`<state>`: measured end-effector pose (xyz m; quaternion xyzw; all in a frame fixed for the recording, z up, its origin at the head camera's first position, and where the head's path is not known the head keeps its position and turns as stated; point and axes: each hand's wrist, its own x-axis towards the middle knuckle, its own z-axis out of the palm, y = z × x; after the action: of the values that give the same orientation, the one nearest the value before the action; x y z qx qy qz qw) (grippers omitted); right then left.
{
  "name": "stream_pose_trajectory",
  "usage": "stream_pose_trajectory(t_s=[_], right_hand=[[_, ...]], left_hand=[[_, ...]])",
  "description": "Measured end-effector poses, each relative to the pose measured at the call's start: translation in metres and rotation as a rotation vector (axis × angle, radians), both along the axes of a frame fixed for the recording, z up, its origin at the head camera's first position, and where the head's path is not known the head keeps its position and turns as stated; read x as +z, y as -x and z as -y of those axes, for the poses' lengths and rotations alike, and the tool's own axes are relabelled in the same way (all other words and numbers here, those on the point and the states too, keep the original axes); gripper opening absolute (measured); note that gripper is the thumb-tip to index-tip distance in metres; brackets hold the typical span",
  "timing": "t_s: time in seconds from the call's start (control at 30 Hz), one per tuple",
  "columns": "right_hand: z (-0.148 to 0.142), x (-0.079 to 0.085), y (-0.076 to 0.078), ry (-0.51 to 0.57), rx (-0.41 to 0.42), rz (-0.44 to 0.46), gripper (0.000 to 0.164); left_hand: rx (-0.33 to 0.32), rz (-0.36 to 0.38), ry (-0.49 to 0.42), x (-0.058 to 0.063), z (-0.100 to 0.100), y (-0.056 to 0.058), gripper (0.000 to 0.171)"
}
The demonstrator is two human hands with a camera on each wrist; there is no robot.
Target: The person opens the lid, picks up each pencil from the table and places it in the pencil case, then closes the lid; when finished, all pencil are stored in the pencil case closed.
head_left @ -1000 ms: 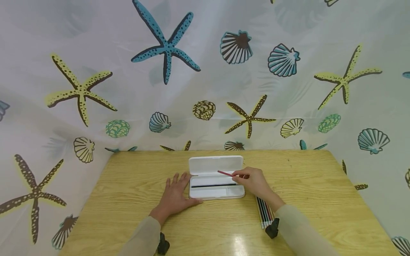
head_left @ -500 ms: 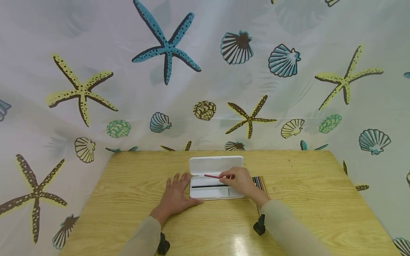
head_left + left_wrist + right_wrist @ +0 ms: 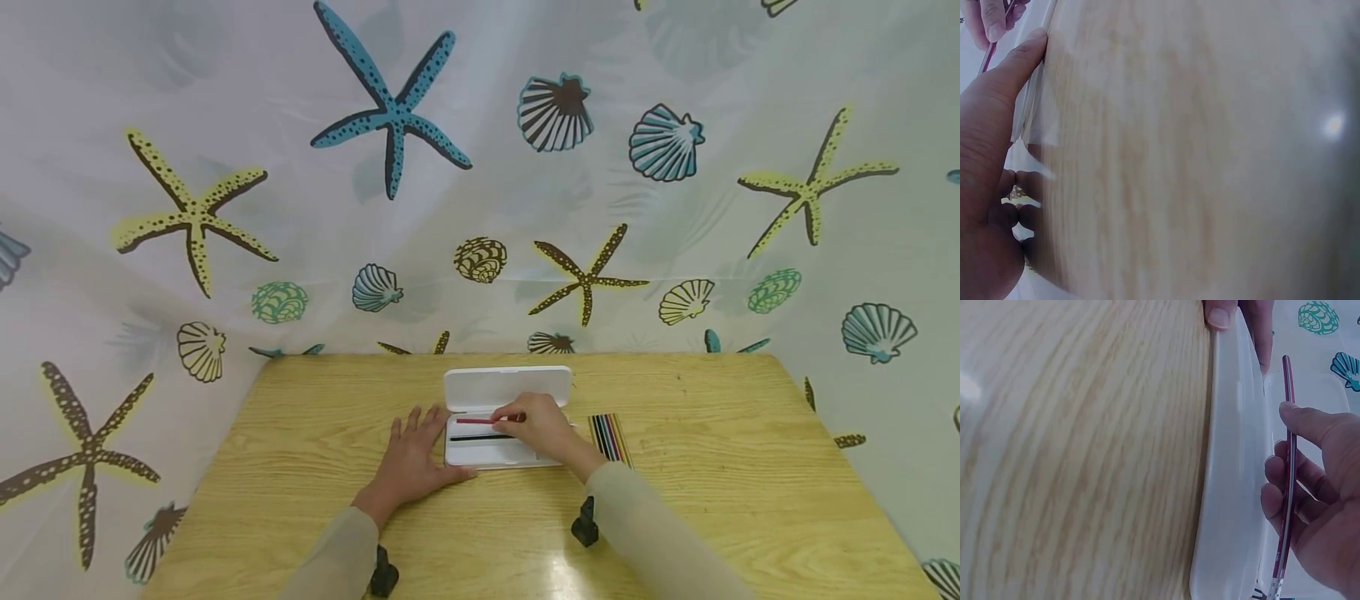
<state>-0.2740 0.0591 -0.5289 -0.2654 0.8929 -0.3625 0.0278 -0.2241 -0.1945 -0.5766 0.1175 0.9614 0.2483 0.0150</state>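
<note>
The left hand (image 3: 412, 450), fingers spread, touches the open white plastic case (image 3: 487, 455) at nine o'clock, while the right hand (image 3: 538, 423) pinches a slim red pencil (image 3: 474, 422) over its twelve-o'clock side, one slim black pencil (image 3: 480, 437) (apparently) placed, a multicoloured pencil row (image 3: 609, 435) remaining at three o'clock.

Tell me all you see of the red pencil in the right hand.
The red pencil is slender, with a dark lengthwise stripe, small markings too blurred to read and a silvery band near one end. The right hand pinches it between thumb and fingers over the rear part of the open white case, roughly parallel to the black pencil inside. I cannot tell whether it touches the case.
</note>
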Motion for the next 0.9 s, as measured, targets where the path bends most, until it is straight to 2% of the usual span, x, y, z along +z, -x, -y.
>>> stream_pose_trajectory(t_s=[0.5,0.9], right_hand=[[0.014,-0.012,0.001,-0.030,0.051,-0.065,0.010],[0.018,-0.012,0.001,-0.038,0.036,-0.048,0.012]], left_hand=[[-0.019,-0.036,0.011,-0.001,0.001,0.001,0.112],[-0.018,-0.009,0.013,0.001,0.001,0.000,0.113]])
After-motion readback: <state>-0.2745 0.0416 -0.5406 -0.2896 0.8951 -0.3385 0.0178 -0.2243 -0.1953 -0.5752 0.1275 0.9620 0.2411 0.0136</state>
